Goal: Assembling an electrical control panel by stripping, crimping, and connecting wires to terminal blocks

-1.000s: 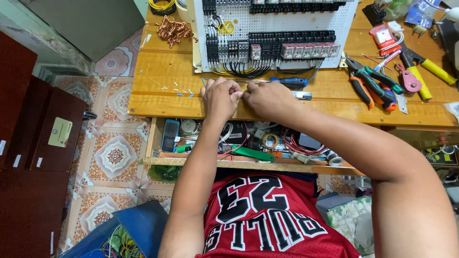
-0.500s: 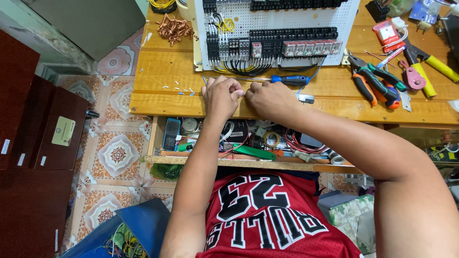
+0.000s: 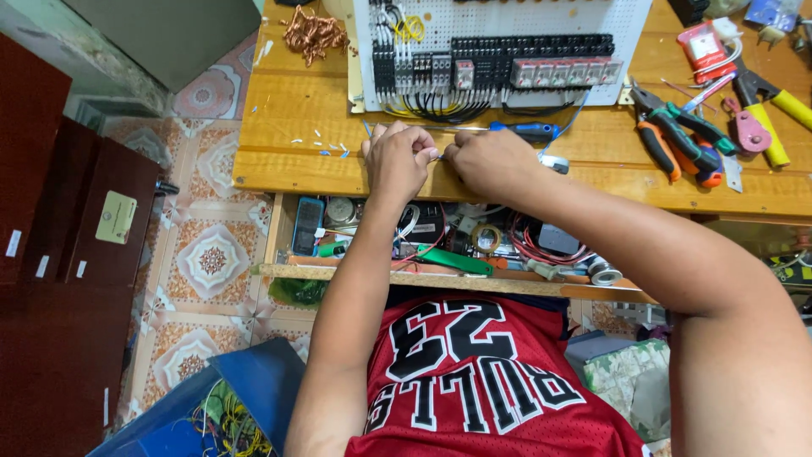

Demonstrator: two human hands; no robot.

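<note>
My left hand (image 3: pixel 396 161) and my right hand (image 3: pixel 491 161) meet over the front of a wooden workbench (image 3: pixel 288 110). Their fingertips pinch a thin wire end (image 3: pixel 440 155) between them. Just beyond the hands stands a white perforated panel (image 3: pixel 507 34) with black terminal blocks, relays and bundled black and yellow wires. A blue-handled screwdriver (image 3: pixel 529 130) lies on the bench behind my right hand. Small clipped wire bits (image 3: pixel 331 149) lie left of my left hand.
Pliers and cutters with orange and green handles (image 3: pixel 677 144) lie at the right, with a yellow-handled tool (image 3: pixel 782 110). A coil of copper wire (image 3: pixel 313 34) sits at the back left. An open drawer (image 3: pixel 440 241) under the bench holds tape, wires and parts. A blue bin (image 3: pixel 211 406) stands on the tiled floor.
Both hands stay together on the wire at the bench's front edge, with only small finger movement. The camera view has shifted slightly.
</note>
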